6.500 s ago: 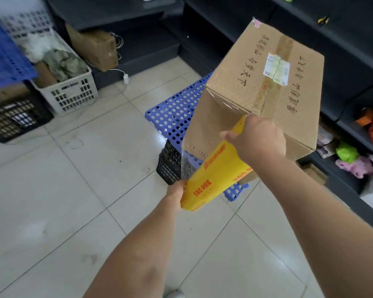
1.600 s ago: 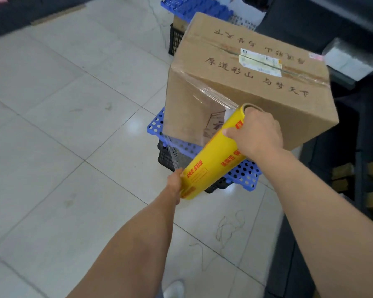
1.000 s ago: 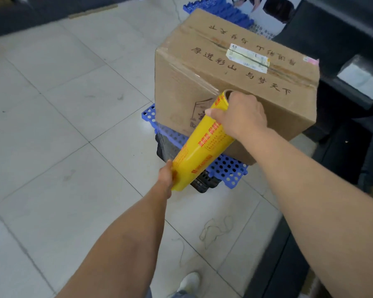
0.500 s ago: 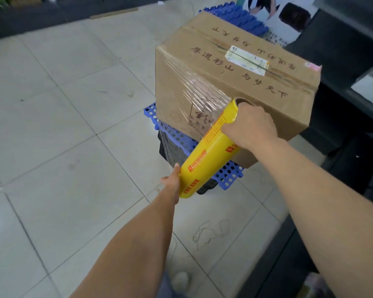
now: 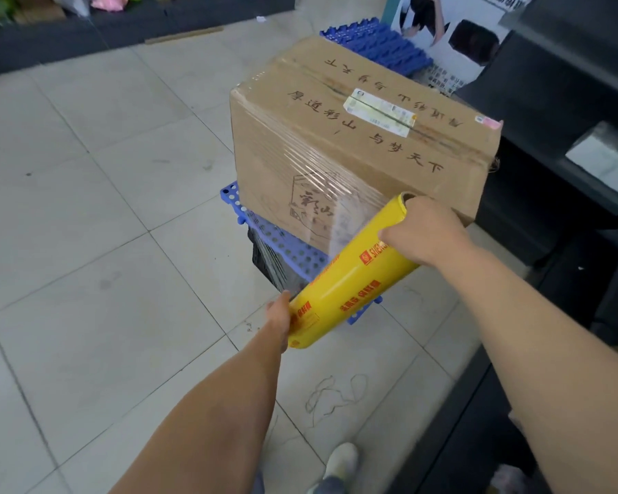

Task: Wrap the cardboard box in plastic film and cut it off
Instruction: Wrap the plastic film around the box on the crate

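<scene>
A brown cardboard box (image 5: 336, 144) with black writing and a white label stands on a blue perforated board (image 5: 286, 247) over a dark crate. Clear plastic film (image 5: 322, 205) stretches from its near side face down to a yellow roll of film (image 5: 346, 276), held slanted just in front of the box. My right hand (image 5: 425, 229) grips the roll's upper end near the box's lower corner. My left hand (image 5: 279, 315) holds the roll's lower end; its fingers are hidden behind the roll.
Pale tiled floor (image 5: 104, 208) spreads to the left. Dark shelving (image 5: 568, 119) stands close on the right, another dark shelf (image 5: 86, 26) runs along the back. More blue boards (image 5: 375, 44) lie behind the box. A loose string (image 5: 336, 393) and my shoe (image 5: 343, 461) are on the floor.
I have walked round the box with the roll in both hands. Film now covers the near side face, and the roll has come away from the box toward me.
</scene>
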Available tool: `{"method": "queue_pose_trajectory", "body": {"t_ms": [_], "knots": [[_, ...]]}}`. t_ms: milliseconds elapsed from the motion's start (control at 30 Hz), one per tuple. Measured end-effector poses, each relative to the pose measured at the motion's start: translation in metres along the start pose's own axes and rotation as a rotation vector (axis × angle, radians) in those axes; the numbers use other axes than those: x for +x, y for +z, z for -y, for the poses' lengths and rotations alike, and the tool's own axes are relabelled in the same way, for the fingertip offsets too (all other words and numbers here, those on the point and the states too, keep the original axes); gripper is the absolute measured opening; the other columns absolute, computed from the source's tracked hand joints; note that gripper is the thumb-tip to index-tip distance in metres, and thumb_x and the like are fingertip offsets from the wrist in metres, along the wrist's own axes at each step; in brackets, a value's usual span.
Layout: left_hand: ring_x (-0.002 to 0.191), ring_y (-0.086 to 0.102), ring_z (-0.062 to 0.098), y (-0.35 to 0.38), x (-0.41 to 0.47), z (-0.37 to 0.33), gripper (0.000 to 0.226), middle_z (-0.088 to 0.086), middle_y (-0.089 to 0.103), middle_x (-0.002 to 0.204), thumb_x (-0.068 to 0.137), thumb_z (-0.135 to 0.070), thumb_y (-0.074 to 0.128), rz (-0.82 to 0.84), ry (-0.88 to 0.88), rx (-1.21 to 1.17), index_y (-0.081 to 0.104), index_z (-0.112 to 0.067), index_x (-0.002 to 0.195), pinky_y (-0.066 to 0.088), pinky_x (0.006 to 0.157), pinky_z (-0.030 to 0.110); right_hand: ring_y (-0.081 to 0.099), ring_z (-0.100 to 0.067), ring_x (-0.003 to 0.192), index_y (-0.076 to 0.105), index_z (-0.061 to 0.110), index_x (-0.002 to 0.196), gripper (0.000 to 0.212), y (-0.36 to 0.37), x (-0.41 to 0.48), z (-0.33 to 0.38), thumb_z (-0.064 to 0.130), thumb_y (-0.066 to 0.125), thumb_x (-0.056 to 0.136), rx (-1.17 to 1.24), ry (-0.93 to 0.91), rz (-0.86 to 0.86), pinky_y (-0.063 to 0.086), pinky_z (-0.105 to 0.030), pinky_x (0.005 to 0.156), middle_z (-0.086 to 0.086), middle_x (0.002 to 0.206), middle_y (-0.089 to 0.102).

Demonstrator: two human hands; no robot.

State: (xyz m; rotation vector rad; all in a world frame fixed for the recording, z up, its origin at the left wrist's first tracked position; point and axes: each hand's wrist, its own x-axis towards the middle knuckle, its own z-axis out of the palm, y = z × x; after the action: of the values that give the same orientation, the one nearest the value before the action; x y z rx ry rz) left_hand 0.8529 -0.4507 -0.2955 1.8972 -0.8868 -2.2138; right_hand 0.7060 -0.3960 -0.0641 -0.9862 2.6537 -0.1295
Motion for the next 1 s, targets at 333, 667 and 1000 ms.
{"method": "queue_pose_trajectory", "body": {"t_ms": [333, 667, 1000], "knots": [[0.119, 0.051, 0.036, 0.043, -0.001, 0.022, 0.089, 0.015, 0.047, 0.138, 0.072, -0.059, 0.066, -0.037, -0.021, -0.011, 0.036, -0.012, 0.140, 0.042, 0.100, 0.051, 0.050, -0.022, 0.070, 0.045, 0.010, 0.074, 0.031, -0.032, -0.011, -0.033, 0.031, 0.068, 0.078, -0.101, -0.061, 0.171, 0.036, -0.027, 0.053, -0.008, 0.085, 0.052], [0.117, 0.046, 0.033, 0.084, -0.033, 0.028, 0.069, 0.015, 0.041, 0.137, 0.090, -0.045, 0.057, -0.005, -0.007, 0.047, 0.027, -0.008, 0.140, 0.041, 0.091, 0.043, 0.056, -0.028, 0.089, 0.054, 0.013, 0.090, 0.037, -0.045, -0.004, -0.072, 0.047, 0.064, 0.081, -0.014, -0.014, 0.051, 0.045, -0.033, 0.064, -0.010, 0.095, 0.055], [0.081, 0.055, 0.026, 0.116, -0.046, 0.028, 0.024, 0.009, 0.055, 0.094, 0.098, -0.027, 0.045, 0.150, -0.057, 0.066, 0.047, -0.012, 0.117, 0.049, 0.075, 0.042, 0.057, -0.035, 0.102, 0.059, 0.009, 0.106, 0.034, -0.054, 0.003, -0.093, 0.038, 0.060, 0.088, -0.041, 0.059, -0.030, 0.041, -0.035, 0.071, -0.014, 0.113, 0.059]]}}
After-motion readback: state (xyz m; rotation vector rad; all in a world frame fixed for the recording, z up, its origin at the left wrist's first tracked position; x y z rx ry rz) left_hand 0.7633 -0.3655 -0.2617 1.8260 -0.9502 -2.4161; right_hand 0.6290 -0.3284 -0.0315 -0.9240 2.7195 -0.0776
